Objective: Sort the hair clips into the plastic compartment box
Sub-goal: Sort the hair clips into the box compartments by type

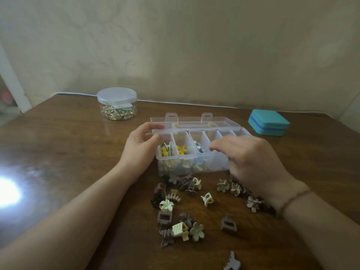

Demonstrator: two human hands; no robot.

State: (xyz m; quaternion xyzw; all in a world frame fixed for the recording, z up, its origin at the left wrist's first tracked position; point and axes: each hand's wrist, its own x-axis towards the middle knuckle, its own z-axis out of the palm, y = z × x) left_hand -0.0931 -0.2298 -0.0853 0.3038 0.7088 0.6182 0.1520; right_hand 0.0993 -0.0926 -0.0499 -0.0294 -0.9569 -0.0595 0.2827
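Gripping box [196, 152] left end with left hand [139, 151], fingers [153, 126] curled on rim; my right hand [251, 158] hovers over compartments, fingers loosely spread. Clips [179, 213] scattered on worktop [78, 152].

We see bare counter [58, 145] open at left. Scattered hair clips [181, 211] crowd the space before the compartment box [194, 162]; a jar [117, 103] and teal case [268, 122] stand behind.
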